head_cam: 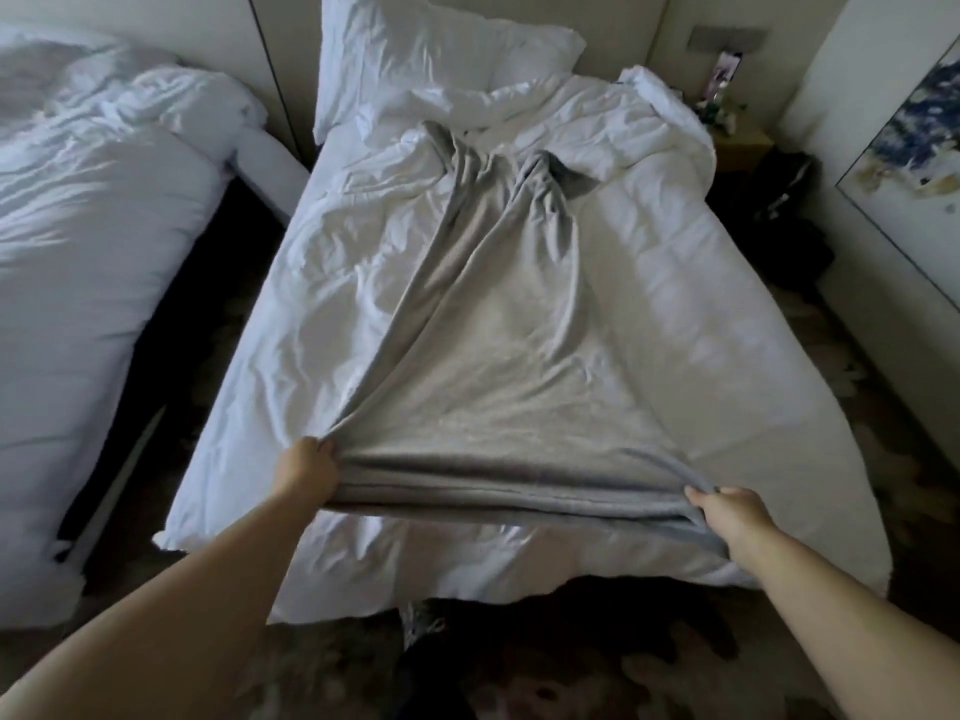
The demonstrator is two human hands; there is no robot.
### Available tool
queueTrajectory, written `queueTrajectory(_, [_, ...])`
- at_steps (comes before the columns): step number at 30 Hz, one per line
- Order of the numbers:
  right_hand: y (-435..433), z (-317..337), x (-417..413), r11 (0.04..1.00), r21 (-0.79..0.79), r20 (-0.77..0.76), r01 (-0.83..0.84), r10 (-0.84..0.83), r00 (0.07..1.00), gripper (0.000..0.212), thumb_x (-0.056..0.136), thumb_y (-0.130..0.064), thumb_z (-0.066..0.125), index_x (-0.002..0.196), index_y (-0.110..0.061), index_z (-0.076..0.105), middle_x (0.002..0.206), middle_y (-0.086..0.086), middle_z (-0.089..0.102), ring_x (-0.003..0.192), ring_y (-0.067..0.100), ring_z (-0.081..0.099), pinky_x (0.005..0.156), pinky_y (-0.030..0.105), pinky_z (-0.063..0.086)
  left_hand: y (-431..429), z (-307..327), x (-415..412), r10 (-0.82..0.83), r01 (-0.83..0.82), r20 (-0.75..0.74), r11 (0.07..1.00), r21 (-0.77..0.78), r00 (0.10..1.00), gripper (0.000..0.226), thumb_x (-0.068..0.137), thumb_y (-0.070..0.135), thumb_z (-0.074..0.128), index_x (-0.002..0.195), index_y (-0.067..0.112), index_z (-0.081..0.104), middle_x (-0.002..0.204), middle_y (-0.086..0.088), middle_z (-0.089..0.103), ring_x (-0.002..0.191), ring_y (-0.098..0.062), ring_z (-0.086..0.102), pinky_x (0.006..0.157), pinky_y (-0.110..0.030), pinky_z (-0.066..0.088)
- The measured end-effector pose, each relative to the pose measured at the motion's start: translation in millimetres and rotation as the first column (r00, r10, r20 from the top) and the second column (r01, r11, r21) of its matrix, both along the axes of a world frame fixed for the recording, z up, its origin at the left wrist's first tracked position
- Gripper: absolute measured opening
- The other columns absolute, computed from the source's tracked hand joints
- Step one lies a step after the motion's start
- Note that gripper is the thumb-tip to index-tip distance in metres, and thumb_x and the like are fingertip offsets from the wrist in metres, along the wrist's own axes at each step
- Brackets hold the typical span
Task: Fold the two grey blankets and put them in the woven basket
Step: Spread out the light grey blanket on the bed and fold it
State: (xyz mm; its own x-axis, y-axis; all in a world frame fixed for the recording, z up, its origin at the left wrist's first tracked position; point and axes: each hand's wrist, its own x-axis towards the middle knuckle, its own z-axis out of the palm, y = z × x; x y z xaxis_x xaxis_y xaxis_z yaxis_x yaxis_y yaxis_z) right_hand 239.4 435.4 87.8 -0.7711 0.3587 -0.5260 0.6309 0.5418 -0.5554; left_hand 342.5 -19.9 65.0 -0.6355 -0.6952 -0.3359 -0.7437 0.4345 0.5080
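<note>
Left hand (306,472) and right hand (727,514) each fisted tight around grey blanket (488,356) corners.

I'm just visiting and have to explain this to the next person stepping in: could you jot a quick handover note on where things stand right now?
Left hand: gripping the near left corner of the grey blanket.
Right hand: gripping the near right corner.
The blanket lies lengthwise on the white duvet, near edge lifted and stretched between the hands, far end bunched towards the pillow.
Done: nothing folded yet.
Left: fold this blanket, find the second one and the woven basket; neither is clearly in view.
</note>
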Motion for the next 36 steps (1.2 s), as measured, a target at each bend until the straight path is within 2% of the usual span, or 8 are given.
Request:
queueTrajectory(7, [44.1, -56.2, 99.4, 0.993, 0.039, 0.212, -0.112, 0.102, 0.972, 0.047, 0.094, -0.023, 0.060, 0.129, 0.006, 0.051, 0.129, 0.023, 0.055, 0.113, 0.039, 0.053, 0.089, 0.040, 0.044, 51.2, -49.6, 125.9, -0.085, 0.093, 0.194, 0.995, -0.033, 0.977, 0.031, 0.098, 0.019, 0.041, 0.107, -0.002, 0.062, 0.113, -0.023, 0.062, 0.106, -0.038, 0.057, 0.072, -0.030, 0.034])
queueTrajectory(12, [58.6, -86.0, 149.4, 0.985, 0.048, 0.356, -0.169, 0.141, 0.924, 0.045, 0.097, -0.026, 0.053, 0.126, 0.008, 0.052, 0.102, 0.021, 0.059, 0.091, 0.036, 0.056, 0.083, 0.039, 0.044, 81.2, -78.0, 193.8, -0.069, 0.080, 0.204, 0.996, -0.043, 0.976, 0.031, 0.098, 0.017, 0.041, 0.104, -0.006, 0.061, 0.109, -0.027, 0.061, 0.102, -0.042, 0.057, 0.074, -0.033, 0.038])
queueTrajectory(15, [65.3, -101.7, 173.9, 0.983, 0.068, 0.398, -0.172, 0.131, 0.908, 0.046, 0.097, -0.024, 0.054, 0.129, 0.008, 0.049, 0.120, 0.025, 0.057, 0.099, 0.037, 0.055, 0.081, 0.038, 0.042, 94.7, -93.2, 228.2, -0.014, 0.015, 0.236, 1.000, -0.001, 0.972, 0.033, 0.099, 0.022, 0.041, 0.103, -0.005, 0.060, 0.109, -0.027, 0.062, 0.103, -0.042, 0.057, 0.075, -0.034, 0.037])
queueTrajectory(19, [67.2, -117.9, 191.2, 0.990, 0.079, 0.456, -0.115, 0.066, 0.888, 0.036, 0.094, -0.013, 0.057, 0.119, 0.012, 0.055, 0.115, 0.027, 0.060, 0.099, 0.040, 0.058, 0.083, 0.042, 0.048, 101.0, -109.7, 251.3, 0.019, -0.048, 0.384, 0.997, 0.066, 0.923, 0.027, 0.096, 0.018, 0.047, 0.108, -0.003, 0.058, 0.111, -0.023, 0.063, 0.106, -0.039, 0.058, 0.076, -0.033, 0.041])
queueTrajectory(22, [57.2, -115.4, 188.4, 0.993, 0.080, 0.501, -0.089, 0.038, 0.865, 0.027, 0.094, -0.011, 0.051, 0.112, 0.008, 0.057, 0.107, 0.027, 0.062, 0.103, 0.041, 0.061, 0.088, 0.046, 0.049, 102.0, -105.5, 244.0, -0.058, -0.022, 0.544, 0.990, 0.140, 0.837, 0.029, 0.089, 0.010, 0.054, 0.115, -0.004, 0.058, 0.112, -0.019, 0.063, 0.104, -0.033, 0.061, 0.072, -0.032, 0.046])
queueTrajectory(26, [24.1, -102.2, 155.1, 0.993, 0.003, 0.520, -0.118, 0.099, 0.849, 0.027, 0.095, -0.015, 0.049, 0.115, 0.002, 0.056, 0.088, 0.015, 0.062, 0.072, 0.027, 0.060, 0.064, 0.033, 0.045, 91.2, -93.3, 198.7, -0.155, 0.084, 0.488, 0.983, 0.163, 0.859, 0.024, 0.092, 0.013, 0.050, 0.110, 0.003, 0.064, 0.109, -0.012, 0.064, 0.102, -0.029, 0.062, 0.080, -0.032, 0.050])
queueTrajectory(30, [-28.7, -91.9, 104.2, 0.982, -0.076, 0.468, -0.173, 0.188, 0.864, 0.018, 0.096, -0.016, 0.049, 0.106, -0.005, 0.059, 0.083, 0.010, 0.063, 0.067, 0.022, 0.059, 0.062, 0.030, 0.046, 75.4, -80.9, 132.0, -0.123, 0.050, 0.320, 0.972, 0.228, 0.939, 0.034, 0.092, 0.008, 0.042, 0.060, 0.015, 0.052, 0.065, -0.003, 0.051, 0.076, -0.033, 0.055, 0.060, -0.033, 0.042])
queueTrajectory(36, [-146.1, -104.3, -11.7, 0.959, -0.181, 0.386, -0.220, 0.275, 0.881, 0.008, 0.095, -0.016, 0.050, 0.091, -0.015, 0.057, 0.074, 0.005, 0.061, 0.058, 0.017, 0.056, 0.054, 0.024, 0.042, 23.0, -99.1, -14.4, -0.031, -0.028, 0.189, 0.953, 0.303, 0.981, 0.027, 0.095, 0.016, 0.043, 0.115, 0.015, 0.062, 0.109, -0.011, 0.065, 0.078, -0.025, 0.059, 0.067, -0.025, 0.042])
